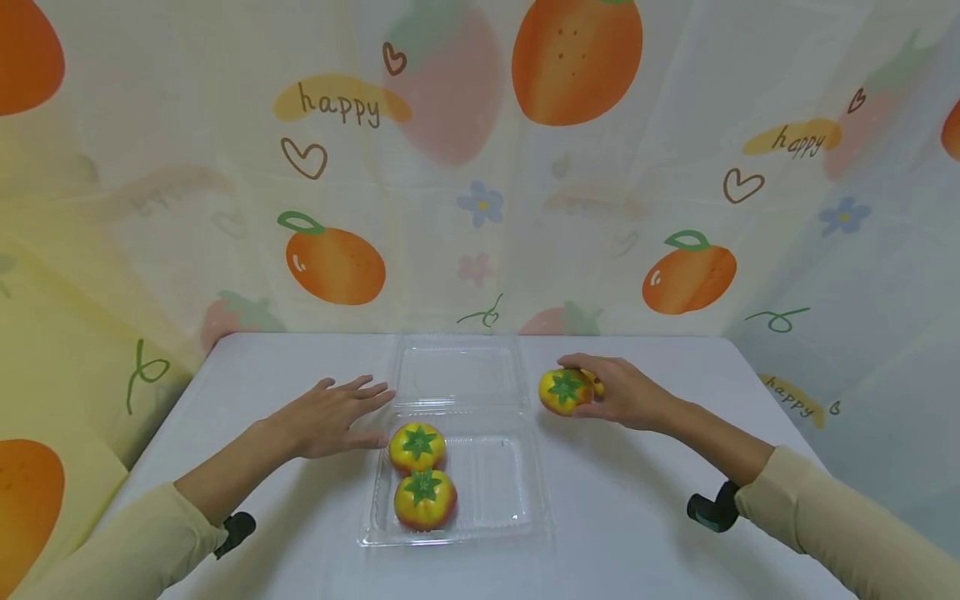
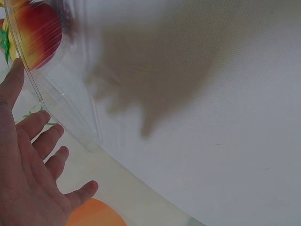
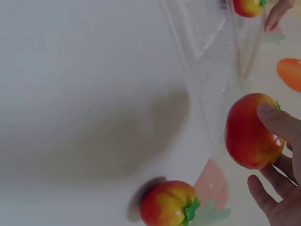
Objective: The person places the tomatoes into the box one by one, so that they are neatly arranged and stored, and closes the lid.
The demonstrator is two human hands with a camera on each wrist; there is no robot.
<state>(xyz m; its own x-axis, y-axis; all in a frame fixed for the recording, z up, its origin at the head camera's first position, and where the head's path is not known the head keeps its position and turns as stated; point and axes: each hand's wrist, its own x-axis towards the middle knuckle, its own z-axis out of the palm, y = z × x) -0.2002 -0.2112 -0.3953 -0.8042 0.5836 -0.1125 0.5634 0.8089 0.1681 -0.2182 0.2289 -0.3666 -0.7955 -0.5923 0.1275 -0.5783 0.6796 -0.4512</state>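
Observation:
My right hand holds a yellow-and-red tomato with a green star-shaped calyx between thumb and fingers, raised over the table right of a clear plastic clamshell box. Another tomato rests on the table below that hand, mostly hidden behind it in the head view. Inside the box's base, along its left side, sit two more tomatoes, a far one and a near one. My left hand has its fingers spread at the box's left edge, thumb tip close by the far tomato.
The box's clear lid lies folded back, flat on the white table. A fruit-printed curtain hangs behind the table and along both sides. Each wrist wears a black camera mount, the right one beside the sleeve.

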